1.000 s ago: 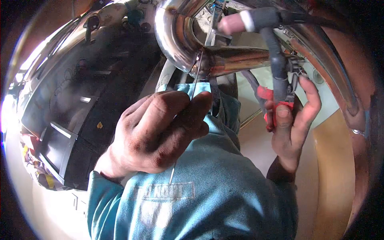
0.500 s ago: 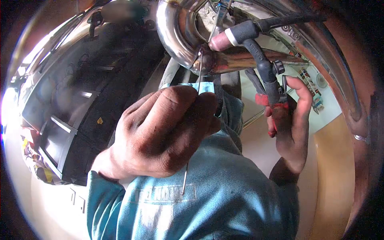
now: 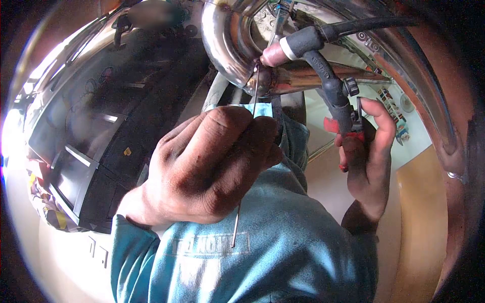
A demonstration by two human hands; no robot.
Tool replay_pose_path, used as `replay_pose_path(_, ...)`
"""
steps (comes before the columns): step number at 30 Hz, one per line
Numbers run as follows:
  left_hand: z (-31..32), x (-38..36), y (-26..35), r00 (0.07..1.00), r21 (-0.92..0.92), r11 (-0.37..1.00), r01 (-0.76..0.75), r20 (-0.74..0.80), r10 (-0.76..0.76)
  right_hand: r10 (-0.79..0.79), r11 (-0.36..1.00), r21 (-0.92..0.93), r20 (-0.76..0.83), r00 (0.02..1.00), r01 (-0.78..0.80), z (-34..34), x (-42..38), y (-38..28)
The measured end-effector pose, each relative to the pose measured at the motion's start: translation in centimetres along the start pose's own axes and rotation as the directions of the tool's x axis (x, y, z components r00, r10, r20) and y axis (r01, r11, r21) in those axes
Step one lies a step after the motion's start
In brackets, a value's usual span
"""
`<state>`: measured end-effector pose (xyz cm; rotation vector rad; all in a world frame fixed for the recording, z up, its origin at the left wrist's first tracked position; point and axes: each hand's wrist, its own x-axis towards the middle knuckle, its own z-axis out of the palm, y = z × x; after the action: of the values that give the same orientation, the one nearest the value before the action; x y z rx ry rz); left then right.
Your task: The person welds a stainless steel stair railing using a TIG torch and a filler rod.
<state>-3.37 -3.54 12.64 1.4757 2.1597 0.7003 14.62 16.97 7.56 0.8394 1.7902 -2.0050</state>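
My left hand [image 3: 212,161] is closed around a thin metal rod [image 3: 236,224], which runs through the fingers. The rod's upper end meets the joint of a shiny curved metal pipe [image 3: 214,43] and a straight pipe [image 3: 298,81]. At the right, my right hand [image 3: 371,151] grips the red and black handle of a welding torch [image 3: 331,83]. The torch's pink nozzle [image 3: 274,54] points left, close to the rod's tip at the joint. A black cable [image 3: 374,25] leads off from the torch head to the upper right.
A large black cabinet-like object [image 3: 91,146] fills the left side. A wooden surface [image 3: 422,217] lies at the lower right, beside a pale panel with stickers [image 3: 396,111]. A brownish metal tube [image 3: 452,136] curves down the right. A clamp-like tool [image 3: 280,17] shows behind the nozzle.
The torch nozzle has shifted slightly left and up. My left hand and the rod have moved slightly right. The pipe appears a little further right. Both hands keep their hold.
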Motion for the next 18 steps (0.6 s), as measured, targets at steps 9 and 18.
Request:
replay_pose_path(9, -0.5, -0.7, 0.0, 0.998, -0.02, 0.999, 0.042, 0.047, -0.041, -0.099, 0.992, -0.071, 0.062, 0.993, 0.104, -0.4, 0.5, 0.0)
replay_pose_path(18, -0.2, -0.2, -0.1, 1.0, 0.008, 1.0, -0.016, 0.022, 0.016, 0.018, 0.998, 0.061, 0.044, 0.999, -0.021, 0.0, 0.1, -0.1)
